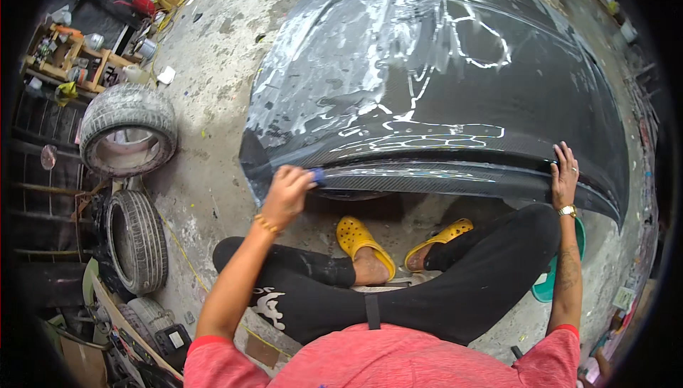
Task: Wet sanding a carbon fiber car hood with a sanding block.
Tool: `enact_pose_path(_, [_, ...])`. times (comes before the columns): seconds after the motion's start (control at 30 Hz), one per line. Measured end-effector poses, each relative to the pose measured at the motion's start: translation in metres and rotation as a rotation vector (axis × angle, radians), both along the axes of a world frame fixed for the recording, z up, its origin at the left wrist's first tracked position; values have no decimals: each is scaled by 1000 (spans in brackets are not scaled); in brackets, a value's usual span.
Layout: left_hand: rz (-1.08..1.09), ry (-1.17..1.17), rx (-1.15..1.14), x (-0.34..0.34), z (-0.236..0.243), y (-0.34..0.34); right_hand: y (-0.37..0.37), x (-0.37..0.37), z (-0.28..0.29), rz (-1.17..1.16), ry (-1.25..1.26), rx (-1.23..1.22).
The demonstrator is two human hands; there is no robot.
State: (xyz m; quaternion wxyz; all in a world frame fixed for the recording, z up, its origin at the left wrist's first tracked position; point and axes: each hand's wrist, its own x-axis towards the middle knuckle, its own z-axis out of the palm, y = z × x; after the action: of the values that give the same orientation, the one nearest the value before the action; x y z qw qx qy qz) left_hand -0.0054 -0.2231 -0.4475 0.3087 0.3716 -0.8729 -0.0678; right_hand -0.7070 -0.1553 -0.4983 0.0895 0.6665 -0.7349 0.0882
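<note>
A dark car hood (pixel 441 82) with a woven carbon-fibre pattern spreads out before me, its surface wet and shiny with whitish streaks on the left part. At its near left edge my left hand (pixel 286 192) is closed around a small blue block (pixel 315 176), pressed against the raised lip. Most of that block is hidden by my fingers, so its exact kind is unclear. My right hand (pixel 563 174) lies with fingers stretched out on the near right edge of the hood, holding nothing.
Worn tires (pixel 128 128) stand on the left, one with a wheel rim in it. A green basin (pixel 569 260) is partly behind my right forearm. A yellow cord (pixel 174 235) runs along the concrete floor (pixel 213 39). A wooden rack (pixel 75 61) with cans stands at far left.
</note>
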Motion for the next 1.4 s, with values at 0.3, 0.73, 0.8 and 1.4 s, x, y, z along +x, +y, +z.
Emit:
enact_pose_path(0.3, [-464, 121, 33, -332, -28, -26, -1, 17, 15, 6, -101, -77])
enact_pose_path(0.73, [-401, 1, 113, -340, -35, -24, 19, -46, -15, -139, -134, -250])
enact_pose_path(0.8, [-547, 194, 61, -453, -37, -12, 19, -44, -13, -160, -192, -237])
enact_pose_path(1.4, [-785, 146, 7, -537, -22, 0, 33, -85, -9, -172, -224, -284])
